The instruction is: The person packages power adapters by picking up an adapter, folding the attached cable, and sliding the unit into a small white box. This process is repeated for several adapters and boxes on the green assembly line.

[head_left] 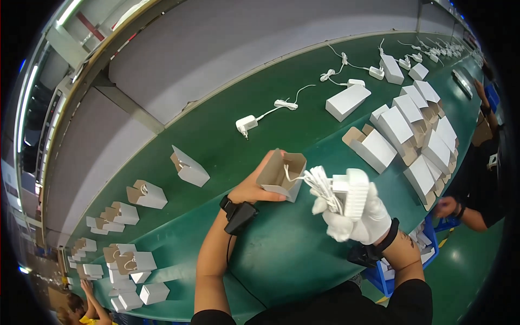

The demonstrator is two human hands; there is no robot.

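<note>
The small cardboard box (281, 174) is up in the air, just above the green desk (281, 254), near the middle of the picture. Its open end points to the right and its flaps stick out. The left hand (253, 187) is bare and holds the box from below and from the side. Its grip is closed around the box, with the thumb along the bottom edge.

Just to the right is the white charger (351, 194) with its white cord (319, 184) wound into a bundle. The right hand (360, 219) wears a white glove, and its grip is closed tight around the charger. The cord bundle reaches toward the open end of the box, and a loop of cord touches the box mouth. Both wrists wear a dark band.

On the desk beyond the hands lies another white charger with a cord (265, 115), all by itself. To the right is a pile of white boxes (417, 135), many with brown flaps open. More chargers and cords lie farther back along the desk. To the left is a row of small open boxes (147, 195), well apart from each other, and it runs down to the lower left corner.

Another person's arm (466, 212) shows at the right edge, beside the pile of boxes.
</note>
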